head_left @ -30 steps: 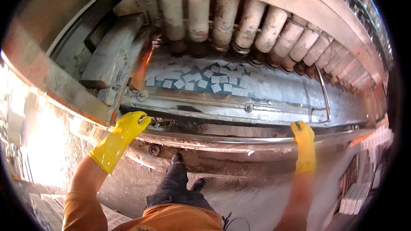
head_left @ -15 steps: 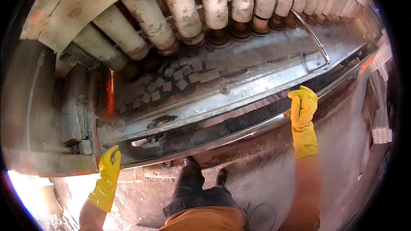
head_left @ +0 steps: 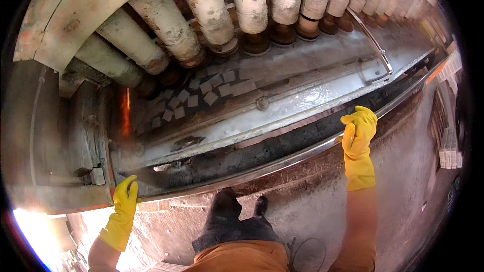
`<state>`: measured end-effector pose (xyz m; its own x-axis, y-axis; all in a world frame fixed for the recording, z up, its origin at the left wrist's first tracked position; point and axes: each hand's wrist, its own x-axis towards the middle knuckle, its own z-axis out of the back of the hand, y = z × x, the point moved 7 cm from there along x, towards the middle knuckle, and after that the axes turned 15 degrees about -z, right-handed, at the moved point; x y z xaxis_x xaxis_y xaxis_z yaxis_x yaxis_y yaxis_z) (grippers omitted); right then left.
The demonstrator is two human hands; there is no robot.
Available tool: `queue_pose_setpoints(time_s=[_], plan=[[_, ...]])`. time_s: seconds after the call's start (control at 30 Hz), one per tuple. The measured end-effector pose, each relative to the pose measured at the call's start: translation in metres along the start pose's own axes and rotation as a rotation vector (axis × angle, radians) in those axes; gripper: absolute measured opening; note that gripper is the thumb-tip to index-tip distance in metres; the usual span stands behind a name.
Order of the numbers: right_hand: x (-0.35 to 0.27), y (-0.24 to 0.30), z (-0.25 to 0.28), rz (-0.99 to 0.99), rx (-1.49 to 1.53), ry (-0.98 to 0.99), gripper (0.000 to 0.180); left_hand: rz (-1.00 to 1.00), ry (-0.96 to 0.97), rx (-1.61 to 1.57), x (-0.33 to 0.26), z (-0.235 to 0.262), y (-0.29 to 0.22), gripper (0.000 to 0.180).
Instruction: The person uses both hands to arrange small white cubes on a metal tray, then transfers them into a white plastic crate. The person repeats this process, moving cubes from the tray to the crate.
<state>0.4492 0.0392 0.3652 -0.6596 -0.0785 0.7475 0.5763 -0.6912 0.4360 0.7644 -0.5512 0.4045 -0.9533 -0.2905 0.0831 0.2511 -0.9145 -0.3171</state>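
Both of my hands wear wet yellow rubber gloves. My left hand (head_left: 124, 196) is at the left end of a long shiny metal rail (head_left: 262, 172), its fingers loosely bent and a gap showing between thumb and forefinger. Farther right, my right hand (head_left: 359, 130) overlaps the same rail, fingers half curled and thumb apart. No object shows in either hand; whether they press on the rail is hard to make out. Behind the rail runs a dark trough (head_left: 282, 146), then a wet machine bed (head_left: 227, 126) with several grey square pieces (head_left: 209, 95) lying on it.
A row of thick cylinders (head_left: 247, 5) hangs above the bed. One curved metal tube (head_left: 370, 40) reaches down at the right, where water ripples. Stacked pale slabs (head_left: 448, 148) stand far right. A cable loop (head_left: 310, 254) lies on the wet floor (head_left: 398, 211) beside my legs.
The view has shifted slightly, and both hands keep nearly the same places along the rail. Below the curved tube, the water now ripples more plainly.
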Motion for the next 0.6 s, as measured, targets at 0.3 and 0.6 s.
queue_pose_setpoints(time_s=[0.3,0.6], plan=[[0.003,0.002,-0.002,0.019,-0.017,0.031,0.028,0.048,-0.036,-0.043,-0.003,-0.001,0.006,0.028],[0.002,-0.013,-0.008,0.005,-0.101,0.011,0.024,-0.080,-0.032,0.057,0.016,0.012,-0.013,0.027]])
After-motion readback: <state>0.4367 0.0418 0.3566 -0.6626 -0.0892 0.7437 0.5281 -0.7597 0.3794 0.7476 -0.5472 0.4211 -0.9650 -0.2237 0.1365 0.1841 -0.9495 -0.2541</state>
